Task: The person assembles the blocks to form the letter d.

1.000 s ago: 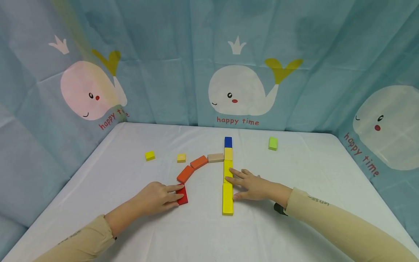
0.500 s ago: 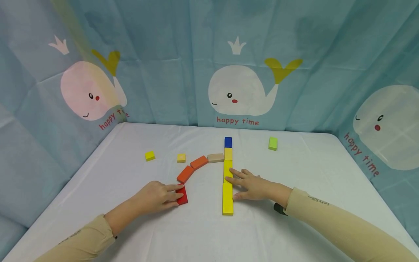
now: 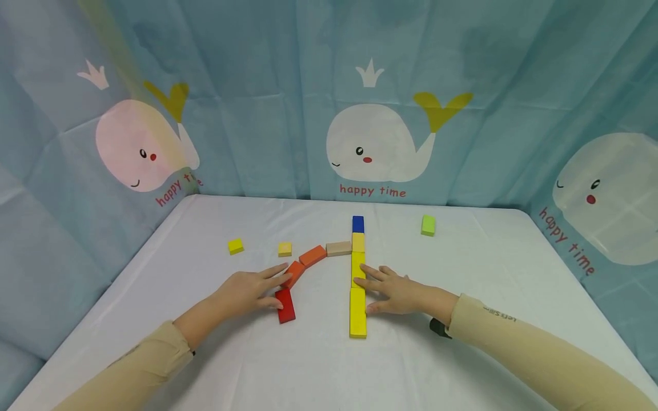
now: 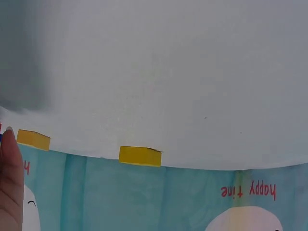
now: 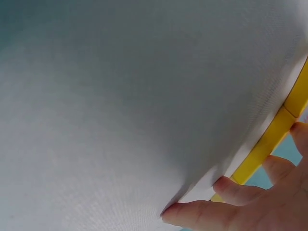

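Observation:
My left hand reaches in from the left, its fingertips on the lower orange block and its thumb at the red block. In the left wrist view only a strip of that hand shows at the edge. A second orange block and a beige block continue the curve up to a straight row. My right hand lies along this row, fingers extended onto the upper long yellow block. Its thumb is beside the lower long yellow block. Pale yellow and blue blocks top the row.
Behind the curve lie a small yellow block and a small pale yellow block. A light green block lies at the back right. The white-covered table ends at a blue whale-print curtain.
My left hand has shifted from the red block up to the lower orange block, its fingers spreading and the thumb staying near the red one. The right hand has kept its place.

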The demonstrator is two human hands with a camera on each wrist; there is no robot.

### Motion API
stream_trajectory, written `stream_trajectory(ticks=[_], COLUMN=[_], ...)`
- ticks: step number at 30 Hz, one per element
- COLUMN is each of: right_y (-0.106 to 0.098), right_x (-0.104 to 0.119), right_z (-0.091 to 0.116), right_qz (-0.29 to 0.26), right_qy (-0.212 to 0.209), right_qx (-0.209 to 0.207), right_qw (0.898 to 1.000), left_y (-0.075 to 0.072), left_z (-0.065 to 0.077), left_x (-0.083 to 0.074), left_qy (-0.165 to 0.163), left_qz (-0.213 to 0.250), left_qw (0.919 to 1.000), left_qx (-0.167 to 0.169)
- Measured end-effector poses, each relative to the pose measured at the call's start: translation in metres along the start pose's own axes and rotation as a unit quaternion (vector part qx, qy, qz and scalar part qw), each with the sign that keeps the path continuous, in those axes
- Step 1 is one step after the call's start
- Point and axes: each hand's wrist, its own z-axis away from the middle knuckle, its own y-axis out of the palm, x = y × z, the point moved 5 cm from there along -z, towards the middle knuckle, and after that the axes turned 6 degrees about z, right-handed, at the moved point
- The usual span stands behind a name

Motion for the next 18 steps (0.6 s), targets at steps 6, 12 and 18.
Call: stream_trajectory(ticks=[6,12,18], right_y=[-0.013,-0.043,-0.066], right_x=[-0.012,-0.054,-0.114], right_z=[0.002,0.002,0.0], right_qz=[-0.047,-0.047,-0.024], right_qy=[0.001,0.01,0.061], right_qx=[-0.024,-0.092,-0.142], right_qw=[0.999,0.995,0.988], left_y=[0.002,0.005,0.008], left_z=[-0.006,-0.008,-0.01], left_x=[0.001,0.002,0.005], left_qy=[0.01,0.0,-0.002], left_qz=[0.024,0.028,0.039], left_qw=[0.9996,0.9989,0.9982], left_qx=[0.013,0.037,0.047])
